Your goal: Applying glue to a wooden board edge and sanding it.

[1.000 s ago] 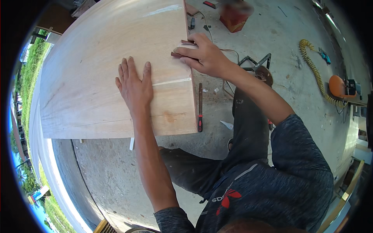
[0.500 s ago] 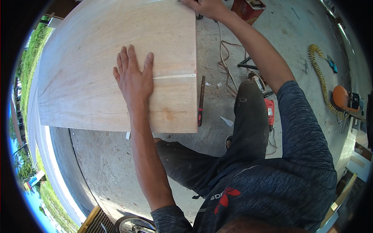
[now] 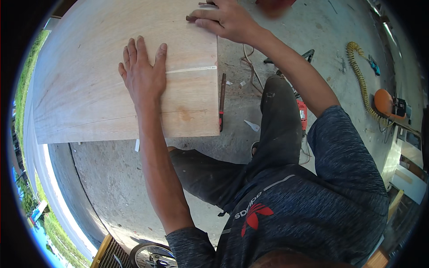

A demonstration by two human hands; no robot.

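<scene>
A large pale plywood panel (image 3: 103,89) lies at the upper left. My left hand (image 3: 145,82) rests flat on it, fingers spread, with nothing in its grasp. A thin whitish strip (image 3: 192,69) runs across the wood from beside that hand to the right edge. Over the panel's far right edge is my right hand (image 3: 230,21), its fingers bent together. A small dark thing (image 3: 191,18) shows at its fingertips, too little of it visible to name. Part of that hand is cut off by the top of the view.
On the concrete floor by the panel's right edge lies a long flat tool with a red and black handle (image 3: 221,114). A white nozzle (image 3: 252,125), a red power tool (image 3: 302,116), cords (image 3: 252,67) and a yellow coiled hose (image 3: 357,76) lie farther right. A bicycle wheel (image 3: 149,255) stands below.
My right hand has come nearer and a little left over the panel, and a dark thing now shows at its fingers. My left hand stays flat. The whole view has shifted slightly.
</scene>
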